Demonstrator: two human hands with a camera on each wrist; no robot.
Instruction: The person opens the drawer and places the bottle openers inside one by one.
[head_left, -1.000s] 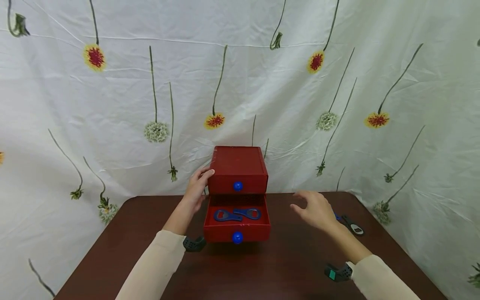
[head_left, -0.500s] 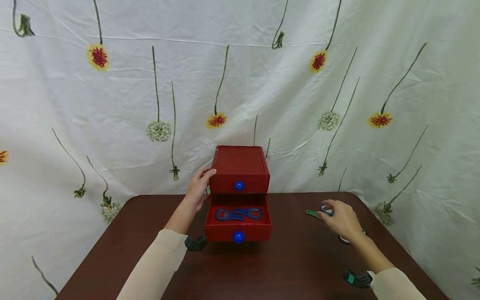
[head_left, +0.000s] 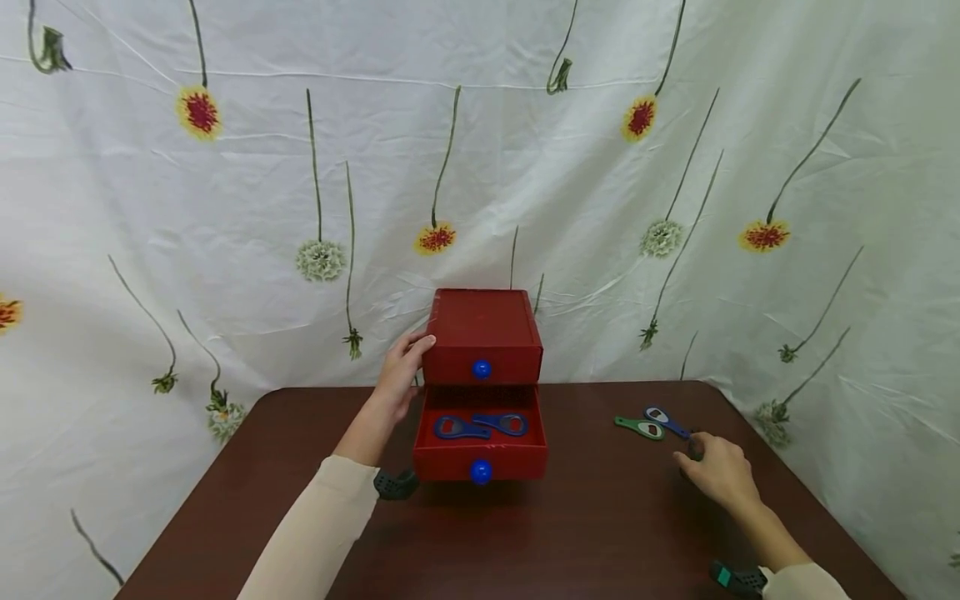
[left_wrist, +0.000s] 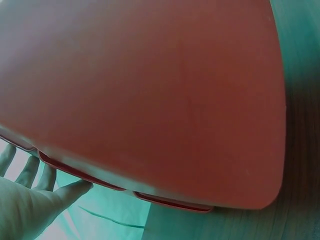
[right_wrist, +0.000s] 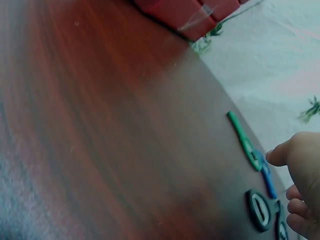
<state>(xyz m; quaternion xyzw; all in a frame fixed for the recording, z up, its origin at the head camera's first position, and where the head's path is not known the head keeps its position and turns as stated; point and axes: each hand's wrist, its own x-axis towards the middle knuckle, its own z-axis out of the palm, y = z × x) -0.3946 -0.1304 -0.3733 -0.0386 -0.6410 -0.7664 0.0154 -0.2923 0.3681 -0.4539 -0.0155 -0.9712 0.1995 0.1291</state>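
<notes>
My left hand [head_left: 393, 375] rests against the left side of a red two-drawer box [head_left: 483, 317]; its fingertips touch that side in the left wrist view. The lower drawer [head_left: 450, 465] is pulled out and holds two blue bottle openers, one on the left [head_left: 474, 432] and one on the right [head_left: 489, 420]. Far to the right, my right hand [head_left: 723, 475] hovers at two black bottle openers, one nearer [right_wrist: 260, 210] and one partly cut off [right_wrist: 282, 227]. Its thumb stands apart from the fingers. A green bottle opener [head_left: 630, 424] and another blue one [head_left: 675, 428] lie just beyond.
The dark brown table [head_left: 600, 517] carries everything. Behind it hangs a white cloth [head_left: 585, 183] printed with flowers. The box's upper drawer, with a blue knob [head_left: 482, 369], is closed.
My right hand has moved from beside the box rightward and down to the black bottle openers, uncovering the green and blue ones. My left hand has stayed on the box.
</notes>
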